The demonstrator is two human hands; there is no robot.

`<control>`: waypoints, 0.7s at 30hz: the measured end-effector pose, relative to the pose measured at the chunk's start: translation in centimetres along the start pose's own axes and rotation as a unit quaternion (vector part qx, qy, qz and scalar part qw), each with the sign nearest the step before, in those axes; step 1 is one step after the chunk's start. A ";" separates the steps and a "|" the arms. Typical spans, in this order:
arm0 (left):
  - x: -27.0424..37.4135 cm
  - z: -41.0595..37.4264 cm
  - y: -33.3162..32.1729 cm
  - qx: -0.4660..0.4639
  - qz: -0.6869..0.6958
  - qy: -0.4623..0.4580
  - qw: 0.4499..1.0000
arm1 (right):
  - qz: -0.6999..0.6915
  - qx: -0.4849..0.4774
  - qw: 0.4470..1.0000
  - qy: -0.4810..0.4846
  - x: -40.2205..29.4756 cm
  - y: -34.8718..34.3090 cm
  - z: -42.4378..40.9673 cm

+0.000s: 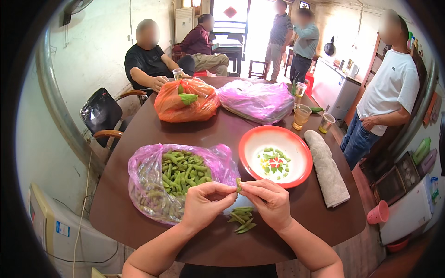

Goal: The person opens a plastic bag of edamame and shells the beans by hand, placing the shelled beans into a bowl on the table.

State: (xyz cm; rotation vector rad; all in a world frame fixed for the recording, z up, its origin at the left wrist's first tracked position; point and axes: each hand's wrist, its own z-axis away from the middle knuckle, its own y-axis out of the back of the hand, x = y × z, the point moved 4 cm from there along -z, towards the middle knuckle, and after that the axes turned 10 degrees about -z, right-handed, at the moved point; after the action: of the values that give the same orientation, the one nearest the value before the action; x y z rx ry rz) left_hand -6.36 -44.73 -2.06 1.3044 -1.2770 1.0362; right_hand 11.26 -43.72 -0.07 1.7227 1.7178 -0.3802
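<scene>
A green soybean pod (239,185) is pinched upright between my left hand (208,203) and my right hand (269,201), above the near part of the table. Under my hands lies a small heap of pods (243,219) on the brown tabletop. Left of my left hand, an open pink plastic bag (146,166) holds many green pods (184,172). Beyond my right hand stands a white enamel basin (249,153) with a red rim; shelled green beans (276,153) lie scattered on its flower-painted bottom.
A rolled beige towel (326,170) lies right of the basin. Farther back on the table (139,135) are an orange bag (187,107), a tied pink bag (257,100) and several cups (301,116). One person sits at the table's far left; others are farther off, one standing at right.
</scene>
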 end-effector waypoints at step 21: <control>-0.2 -0.2 -0.1 0.010 -0.082 -0.023 0.996 | 0.083 0.044 0.995 0.023 -1.0 1.3 -1.1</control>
State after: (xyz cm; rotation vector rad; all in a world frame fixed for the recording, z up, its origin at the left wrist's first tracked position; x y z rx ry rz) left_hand -6.22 -44.51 -2.22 1.4313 -1.1749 0.9101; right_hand 12.12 -43.72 1.70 1.9357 1.5962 -0.3470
